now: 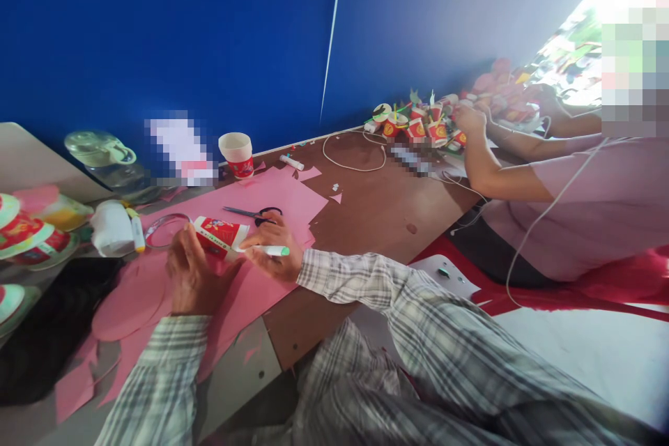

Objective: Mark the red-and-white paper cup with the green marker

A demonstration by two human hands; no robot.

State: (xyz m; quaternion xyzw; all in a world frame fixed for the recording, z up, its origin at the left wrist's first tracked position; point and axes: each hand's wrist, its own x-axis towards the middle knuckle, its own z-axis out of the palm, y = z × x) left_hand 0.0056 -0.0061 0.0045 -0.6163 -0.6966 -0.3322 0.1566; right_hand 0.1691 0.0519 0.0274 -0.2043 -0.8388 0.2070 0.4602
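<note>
My left hand [191,277] is closed round a red and white paper cup [219,235] lying on its side over pink paper [261,202]. My right hand [274,249] pinches a white glue stick with a green cap [269,250], its tip against the cup's rim. Black-handled scissors [255,213] lie on the pink paper just beyond my right hand. Both my sleeves are grey plaid.
An upright paper cup [237,154] stands by the blue wall. A white cup [111,228], a marker [137,232], a tape ring [164,230] and stacked paper bowls [26,237] lie left. Another person's hands [473,122] work at a pile of decorated cups [418,125] on the right.
</note>
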